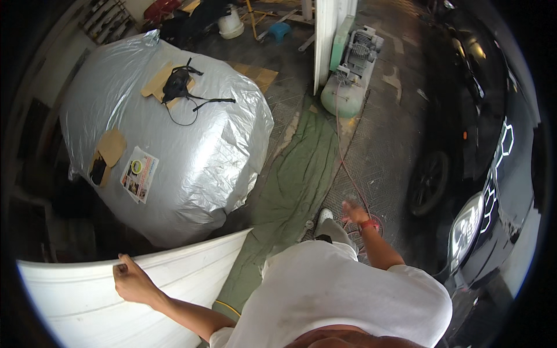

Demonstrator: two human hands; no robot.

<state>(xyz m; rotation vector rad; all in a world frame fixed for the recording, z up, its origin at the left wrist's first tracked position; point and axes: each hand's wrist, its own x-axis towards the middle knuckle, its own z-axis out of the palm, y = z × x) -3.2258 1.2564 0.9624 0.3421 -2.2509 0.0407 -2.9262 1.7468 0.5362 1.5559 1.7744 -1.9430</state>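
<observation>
My left hand (pixel 132 281) grips the upper edge of a large white curved panel (pixel 87 301) at the lower left, fingers curled over its rim. My right hand (pixel 354 212) hangs out to the right over the metal grating floor, blurred, with a red band on the wrist; its fingers look loosely apart and nothing shows in it. A thin red hose (pixel 343 162) runs along the floor just beside that hand.
A big object under silver plastic sheeting (pixel 191 139) fills the left, with a black respirator mask (pixel 177 86), cardboard pieces and a leaflet on top. A green tarp (pixel 290 185) lies on the floor. A green air compressor (pixel 348 75) stands behind. A black car (pixel 493 174) is at right.
</observation>
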